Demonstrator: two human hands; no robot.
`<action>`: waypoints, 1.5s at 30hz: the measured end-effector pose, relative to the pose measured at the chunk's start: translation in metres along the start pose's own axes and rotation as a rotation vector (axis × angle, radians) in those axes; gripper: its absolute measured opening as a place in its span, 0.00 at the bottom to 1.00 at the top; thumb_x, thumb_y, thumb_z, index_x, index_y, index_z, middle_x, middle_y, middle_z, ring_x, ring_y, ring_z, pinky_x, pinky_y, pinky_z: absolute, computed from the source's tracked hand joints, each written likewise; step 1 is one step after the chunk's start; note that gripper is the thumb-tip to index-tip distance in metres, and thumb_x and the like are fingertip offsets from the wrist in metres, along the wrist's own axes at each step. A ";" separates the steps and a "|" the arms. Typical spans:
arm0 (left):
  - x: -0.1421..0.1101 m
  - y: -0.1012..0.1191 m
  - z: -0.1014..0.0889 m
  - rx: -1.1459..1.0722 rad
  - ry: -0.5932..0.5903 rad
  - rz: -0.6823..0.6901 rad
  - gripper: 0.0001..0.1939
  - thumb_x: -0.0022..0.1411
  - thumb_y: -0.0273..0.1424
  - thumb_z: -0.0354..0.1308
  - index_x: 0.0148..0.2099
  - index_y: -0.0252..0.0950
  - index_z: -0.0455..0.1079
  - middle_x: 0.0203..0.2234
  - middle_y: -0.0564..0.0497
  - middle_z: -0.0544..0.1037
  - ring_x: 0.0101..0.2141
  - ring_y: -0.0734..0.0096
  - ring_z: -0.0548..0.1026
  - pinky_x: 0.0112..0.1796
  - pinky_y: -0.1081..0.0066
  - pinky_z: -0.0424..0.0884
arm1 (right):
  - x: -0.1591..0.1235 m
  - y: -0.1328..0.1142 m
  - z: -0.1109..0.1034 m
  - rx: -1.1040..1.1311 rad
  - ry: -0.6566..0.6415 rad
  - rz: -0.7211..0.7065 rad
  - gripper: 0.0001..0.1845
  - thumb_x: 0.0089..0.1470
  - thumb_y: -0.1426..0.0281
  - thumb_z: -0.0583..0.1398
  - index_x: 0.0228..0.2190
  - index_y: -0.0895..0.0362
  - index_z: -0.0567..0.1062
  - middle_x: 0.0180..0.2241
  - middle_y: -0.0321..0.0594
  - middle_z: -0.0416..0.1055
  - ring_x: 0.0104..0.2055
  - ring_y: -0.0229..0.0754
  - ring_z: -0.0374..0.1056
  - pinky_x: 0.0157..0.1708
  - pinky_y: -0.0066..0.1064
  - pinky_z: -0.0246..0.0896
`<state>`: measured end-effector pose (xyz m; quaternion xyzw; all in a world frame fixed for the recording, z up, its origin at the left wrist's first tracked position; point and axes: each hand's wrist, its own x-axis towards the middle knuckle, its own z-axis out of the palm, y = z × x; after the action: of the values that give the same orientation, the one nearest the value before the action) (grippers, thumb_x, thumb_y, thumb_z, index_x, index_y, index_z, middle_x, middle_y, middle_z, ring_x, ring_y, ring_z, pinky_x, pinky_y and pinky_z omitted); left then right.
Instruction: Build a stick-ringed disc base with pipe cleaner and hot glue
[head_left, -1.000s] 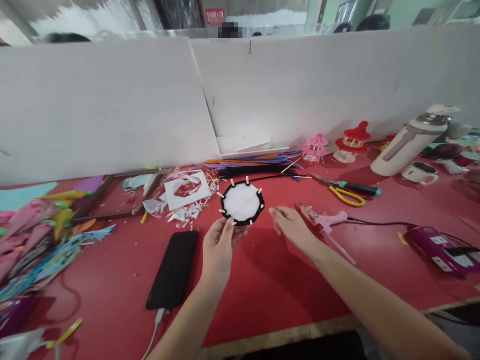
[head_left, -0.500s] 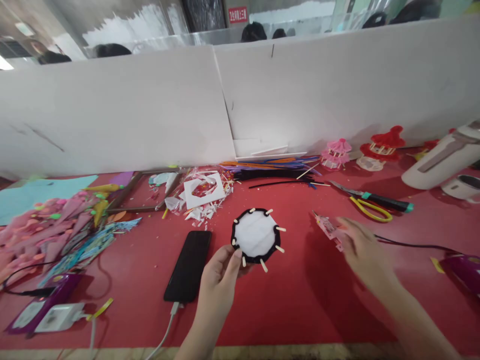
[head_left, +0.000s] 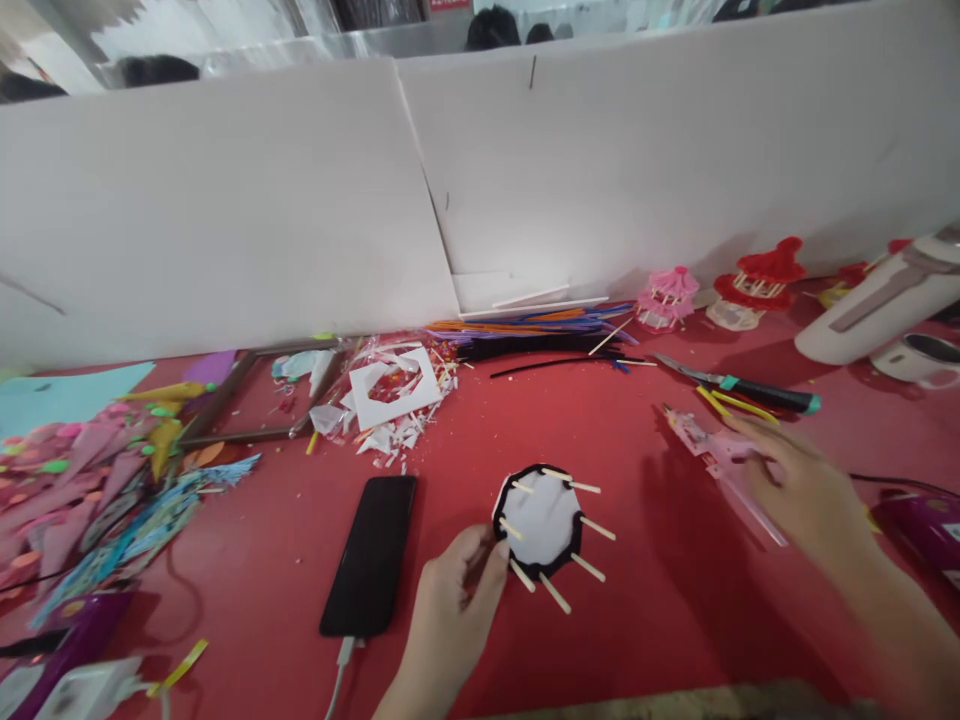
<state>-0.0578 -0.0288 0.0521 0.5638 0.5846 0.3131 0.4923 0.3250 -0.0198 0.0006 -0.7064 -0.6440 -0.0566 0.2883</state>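
In my left hand point(head_left: 456, 605), pinched at its left edge, is a white many-sided disc point(head_left: 544, 522). A fuzzy black rim runs round it, and several short wooden sticks stand up from that rim, tilted toward me. My right hand point(head_left: 806, 500) grips a pink hot glue gun point(head_left: 711, 450) whose nozzle points to the upper left, apart from the disc. A pale glue stick point(head_left: 759, 515) pokes out of its back. Just beyond the right hand lie yellow-handled scissors point(head_left: 731, 403) and pliers point(head_left: 765, 394) with dark handles.
A black phone point(head_left: 369, 555) with a white cable lies left of the disc. Behind are paper scraps point(head_left: 394, 390), pipe cleaners point(head_left: 540, 330), and pink point(head_left: 667, 298) and red point(head_left: 761, 285) pavilion models. A bottle point(head_left: 874, 305) and mug point(head_left: 919, 358) stand right; pink pieces point(head_left: 82, 450) pile left.
The disc in my left hand has moved right and toward me and tilted, so its sticks show longer. My right hand with the glue gun has shifted right. The view has shifted too.
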 end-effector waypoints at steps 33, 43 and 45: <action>-0.004 -0.020 -0.005 0.215 -0.178 -0.097 0.16 0.65 0.40 0.49 0.32 0.34 0.69 0.24 0.53 0.71 0.28 0.69 0.69 0.29 0.74 0.60 | 0.039 -0.159 0.022 1.314 -0.348 0.469 0.10 0.61 0.59 0.60 0.35 0.53 0.69 0.21 0.26 0.61 0.19 0.29 0.53 0.20 0.24 0.48; -0.008 -0.018 -0.009 0.289 -0.172 -0.048 0.18 0.67 0.42 0.47 0.36 0.35 0.71 0.26 0.52 0.75 0.29 0.68 0.72 0.31 0.73 0.64 | 0.040 -0.159 0.027 1.043 -0.507 0.290 0.10 0.62 0.60 0.57 0.34 0.54 0.71 0.24 0.32 0.67 0.28 0.34 0.64 0.32 0.28 0.60; -0.007 -0.017 -0.011 0.288 -0.158 -0.056 0.18 0.67 0.42 0.48 0.35 0.35 0.71 0.25 0.51 0.76 0.29 0.67 0.73 0.30 0.73 0.64 | 0.047 -0.159 0.032 1.105 -0.519 0.311 0.12 0.61 0.57 0.57 0.35 0.53 0.69 0.23 0.31 0.65 0.29 0.36 0.68 0.35 0.30 0.63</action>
<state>-0.0749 -0.0359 0.0414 0.6350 0.5982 0.1669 0.4594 0.1736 0.0371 0.0483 -0.5293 -0.5168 0.5005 0.4497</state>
